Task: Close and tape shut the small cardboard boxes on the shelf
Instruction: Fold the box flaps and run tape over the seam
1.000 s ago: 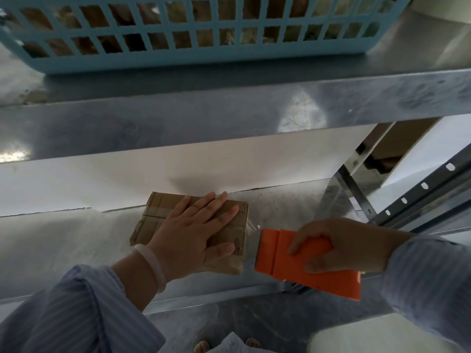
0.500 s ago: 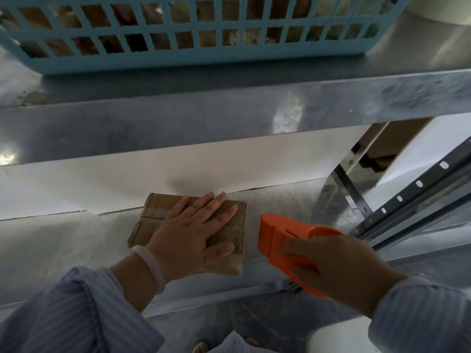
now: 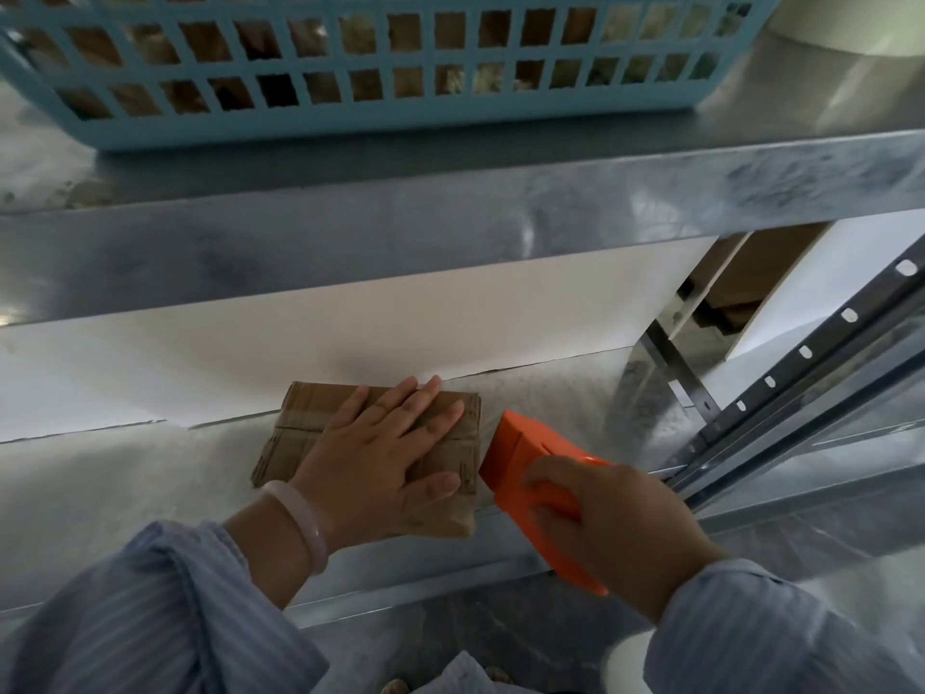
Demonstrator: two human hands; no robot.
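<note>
On the lower metal shelf, in the head view, the small cardboard box lies flat near the front edge with its flaps down. Its long axis runs roughly from 9 to 3 o'clock, and its closed top faces up. The left hand lies spread on the lid with fingers straight, pointing toward 1 o'clock and pressing the flaps down. At 3 o'clock of the box, the right hand has its fingers curled round an orange tape dispenser, whose front end sits at the box's right end. Whether it touches the cardboard I cannot tell.

The step looks like finishing a strip of tape over that right end. To do it well, the palm should bear down so the box cannot slide toward 9 o'clock. The dispenser should travel along the long axis, wrap the tape down the end face, then tilt to cut cleanly.

At 12 o'clock, on the shelf above, stands a blue basket.
</note>
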